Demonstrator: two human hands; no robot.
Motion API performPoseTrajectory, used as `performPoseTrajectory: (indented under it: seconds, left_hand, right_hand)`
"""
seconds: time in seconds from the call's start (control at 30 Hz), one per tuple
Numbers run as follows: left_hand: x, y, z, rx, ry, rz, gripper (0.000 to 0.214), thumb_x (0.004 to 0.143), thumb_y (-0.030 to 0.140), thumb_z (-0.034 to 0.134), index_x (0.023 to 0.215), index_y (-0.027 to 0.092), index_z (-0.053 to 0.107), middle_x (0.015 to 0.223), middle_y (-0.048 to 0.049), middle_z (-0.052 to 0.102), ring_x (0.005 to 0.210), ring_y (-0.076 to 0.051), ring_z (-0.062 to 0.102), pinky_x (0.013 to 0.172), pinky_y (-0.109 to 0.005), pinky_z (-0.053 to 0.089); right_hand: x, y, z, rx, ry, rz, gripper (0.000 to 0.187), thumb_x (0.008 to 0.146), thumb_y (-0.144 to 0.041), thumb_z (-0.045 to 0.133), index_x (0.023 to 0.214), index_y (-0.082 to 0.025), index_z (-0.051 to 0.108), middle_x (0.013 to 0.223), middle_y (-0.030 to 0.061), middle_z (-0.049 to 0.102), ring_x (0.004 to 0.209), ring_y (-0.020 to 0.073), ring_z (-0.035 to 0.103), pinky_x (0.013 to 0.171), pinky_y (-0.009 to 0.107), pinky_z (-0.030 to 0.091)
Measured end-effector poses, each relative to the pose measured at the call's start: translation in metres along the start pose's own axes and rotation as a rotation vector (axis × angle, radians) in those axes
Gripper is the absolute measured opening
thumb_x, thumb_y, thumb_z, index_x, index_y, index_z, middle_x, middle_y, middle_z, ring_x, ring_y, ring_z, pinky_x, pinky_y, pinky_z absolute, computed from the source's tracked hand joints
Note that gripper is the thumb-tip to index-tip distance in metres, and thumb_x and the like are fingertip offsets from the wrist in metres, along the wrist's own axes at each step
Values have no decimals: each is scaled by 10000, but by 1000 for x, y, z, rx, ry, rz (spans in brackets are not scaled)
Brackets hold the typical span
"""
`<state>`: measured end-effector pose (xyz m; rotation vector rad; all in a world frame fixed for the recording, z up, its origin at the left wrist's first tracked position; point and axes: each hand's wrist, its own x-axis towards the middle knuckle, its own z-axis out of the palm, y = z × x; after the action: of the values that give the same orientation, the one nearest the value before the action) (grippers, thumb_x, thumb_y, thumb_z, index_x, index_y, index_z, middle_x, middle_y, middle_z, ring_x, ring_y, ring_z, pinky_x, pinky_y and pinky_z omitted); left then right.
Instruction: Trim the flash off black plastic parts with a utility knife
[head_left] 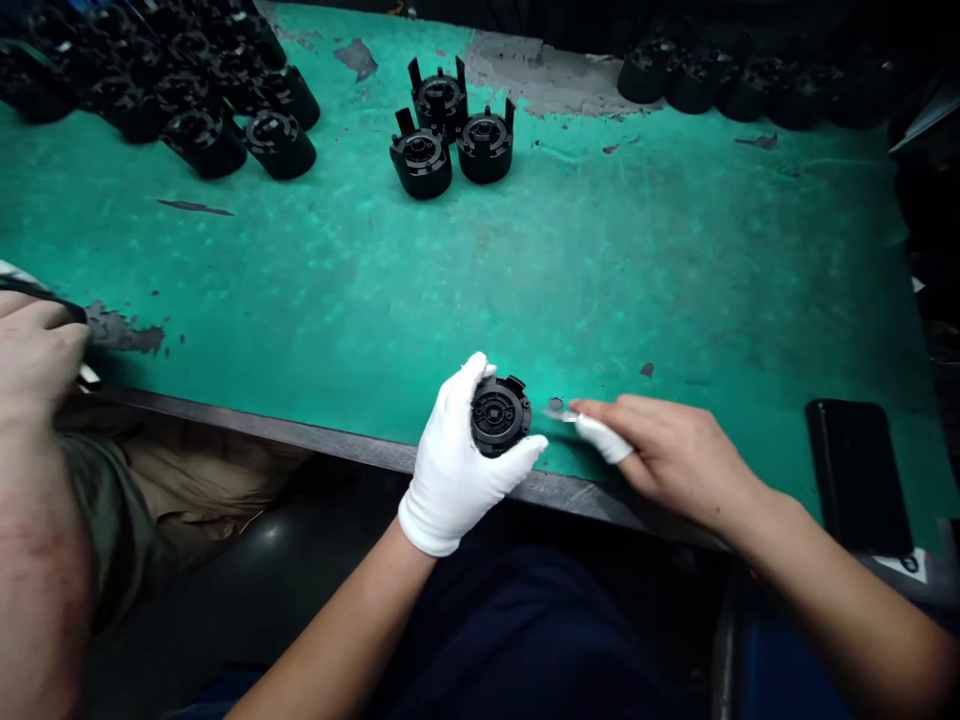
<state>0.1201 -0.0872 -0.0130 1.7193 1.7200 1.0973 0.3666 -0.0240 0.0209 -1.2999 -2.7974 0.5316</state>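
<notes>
My left hand (pixel 459 468), in a white glove, is closed around a round black plastic part (pixel 499 414) just above the table's near edge, with the part's ribbed face turned up toward me. My right hand (pixel 664 450) is bare except for a white cot on one finger. It pinches a small thin blade (pixel 559 411) whose tip points left, close to the part's right side. Whether the blade touches the part cannot be told.
The worn green table (pixel 525 270) carries three black parts (pixel 450 135) at the back centre, a heap of several more (pixel 172 90) at the back left and a row (pixel 735 80) at the back right. A black phone (pixel 857 472) lies at right. Another person's hand (pixel 37 350) rests at the left edge.
</notes>
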Motion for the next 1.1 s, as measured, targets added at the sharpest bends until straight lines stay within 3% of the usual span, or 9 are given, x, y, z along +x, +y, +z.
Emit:
performPoseTrajectory:
  seconds: [0.2,0.37,0.47,0.57,0.63,0.73,0.87,0.97,1.1]
  left_hand:
    - [0,0,-2,-4,-10,0,925,757,477,817,1493,203,329,1394,-160,540,1336,-304,529,1174,-506,413]
    - [-1,-1,0,-3,4,6,913,756,471,824,1487,205,345,1395,-156,549,1344,-301,522,1179,-517,404]
    - [3,0,-1,-52,5,-25,957,725,500,843,1491,211,348,1392,-150,557,1324,-303,542,1161,-510,427]
    - [10,7,-13,-216,-61,-183,918,749,567,803,1484,218,378,1341,-128,609,1236,-284,615,1103,-477,495]
    - [12,18,-27,-334,-165,-310,723,872,645,622,1437,225,458,1283,-114,659,1182,-272,653,1074,-478,522]
    - [1,41,-48,-401,-346,-379,647,990,673,261,1408,251,516,1383,-96,621,1309,-262,579,1158,-485,445]
    - [-35,63,-49,-308,-337,-226,707,942,722,352,1475,264,435,1536,-92,468,1421,-281,453,1206,-466,376]
    - [-55,61,-28,-164,-162,-119,490,935,565,577,1323,266,562,1342,-84,614,1247,-263,589,1118,-458,455]
    - [-56,46,1,139,-186,42,248,938,384,632,1154,266,655,1165,-50,698,1262,-288,564,1213,-611,244]
  right_hand:
    - [4,-16,3,-77,-58,-34,428,990,-277,478,1399,-311,597,880,31,700,764,192,655,577,295,396]
    - [8,16,-3,-110,139,269,373,993,-324,482,1317,-274,659,1068,78,744,923,271,699,662,338,476]
    - [5,8,0,268,179,232,366,999,-349,502,1321,-245,642,1240,88,707,1087,267,670,896,385,507]
    - [-2,-30,15,764,47,149,536,933,-386,636,1442,-259,527,1205,79,693,977,213,676,838,336,531]
    - [-9,-58,28,1023,5,133,642,886,-398,706,1476,-288,480,1061,39,685,822,166,647,731,291,525]
    - [-25,-91,41,1244,149,243,571,867,-410,732,1392,-274,553,815,-23,591,673,128,547,650,263,476]
    - [-51,-119,45,1444,304,530,517,849,-474,740,1290,-236,610,720,-46,490,638,129,480,630,266,446]
    - [-71,-131,52,1527,293,643,550,856,-520,716,1308,-233,594,726,-43,486,637,135,468,632,269,442]
    - [-101,-126,79,1472,333,764,512,896,-562,648,1288,-240,574,859,-5,570,697,142,513,649,267,448]
